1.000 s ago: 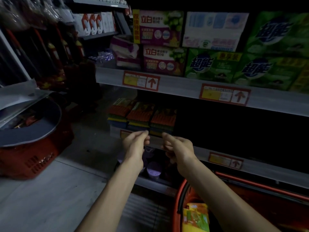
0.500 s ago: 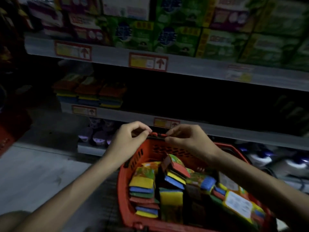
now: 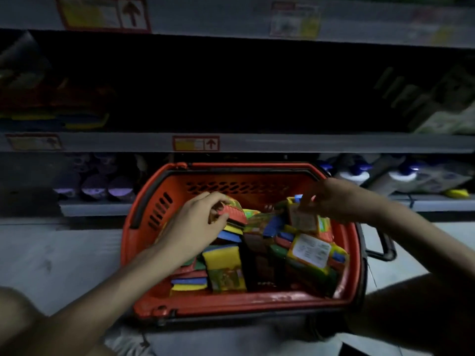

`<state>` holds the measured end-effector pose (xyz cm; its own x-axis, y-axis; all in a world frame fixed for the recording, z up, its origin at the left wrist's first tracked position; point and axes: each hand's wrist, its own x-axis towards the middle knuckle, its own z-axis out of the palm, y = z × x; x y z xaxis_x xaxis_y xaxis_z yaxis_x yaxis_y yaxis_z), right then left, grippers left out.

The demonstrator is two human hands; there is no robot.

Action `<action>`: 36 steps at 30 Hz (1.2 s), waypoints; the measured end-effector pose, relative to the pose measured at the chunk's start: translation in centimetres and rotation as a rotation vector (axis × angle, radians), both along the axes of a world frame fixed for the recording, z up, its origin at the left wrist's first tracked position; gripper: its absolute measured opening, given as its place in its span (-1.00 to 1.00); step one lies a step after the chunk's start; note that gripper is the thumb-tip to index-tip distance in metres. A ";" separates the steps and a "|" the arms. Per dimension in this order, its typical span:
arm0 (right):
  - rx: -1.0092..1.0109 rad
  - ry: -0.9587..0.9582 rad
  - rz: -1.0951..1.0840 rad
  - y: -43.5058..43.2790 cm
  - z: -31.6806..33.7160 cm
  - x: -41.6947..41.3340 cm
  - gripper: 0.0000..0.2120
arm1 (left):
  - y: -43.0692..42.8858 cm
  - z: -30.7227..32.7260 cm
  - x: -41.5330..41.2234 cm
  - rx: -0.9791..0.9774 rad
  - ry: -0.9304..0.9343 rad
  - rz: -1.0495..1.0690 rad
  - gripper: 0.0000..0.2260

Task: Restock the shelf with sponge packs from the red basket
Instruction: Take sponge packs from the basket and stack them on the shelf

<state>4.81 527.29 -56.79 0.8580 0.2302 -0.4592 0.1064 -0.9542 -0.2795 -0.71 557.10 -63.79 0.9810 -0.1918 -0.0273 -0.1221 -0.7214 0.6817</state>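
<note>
Both hands are dropping off the basket's far rim, where they were pinching half a second ago, and going down among the packs, and my view is tipping down with them so the basket now fills the middle of the picture. Nearest to me, the red basket is sitting on the pale floor in front of the shelving, and it is looking close to full: sponge packs are lying jumbled across the whole tub, some flat, some on edge. My left hand is closing round an orange-topped pack at the left of the heap, thumb under and fingers over, so I'm calling that gripped. My right hand is pinching the top edge of a label-side pack standing up on the right; that one looks held too, though neither seems clear of the pile yet. Farther off, the middle shelf is carrying a short row of stocked packs at the far left, dim and blurred, and the long stretch to their right is sitting dark with nothing I can make out. So I'm judging this early going: a few packs up, most of the load waiting in the basket.
</note>
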 end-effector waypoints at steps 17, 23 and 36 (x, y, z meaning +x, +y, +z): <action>-0.157 -0.137 0.243 0.3 -1.4 -8.1 -0.21 | -2.0 -5.4 3.7 0.182 0.306 0.193 -0.59; 0.268 -0.027 0.120 1.7 -1.3 -7.8 -0.38 | -1.9 -6.0 4.6 -0.045 0.559 0.401 -0.27; -0.131 -0.236 -0.164 0.2 -5.9 -2.5 -0.04 | -1.4 -5.2 4.4 -0.334 0.743 0.502 -0.07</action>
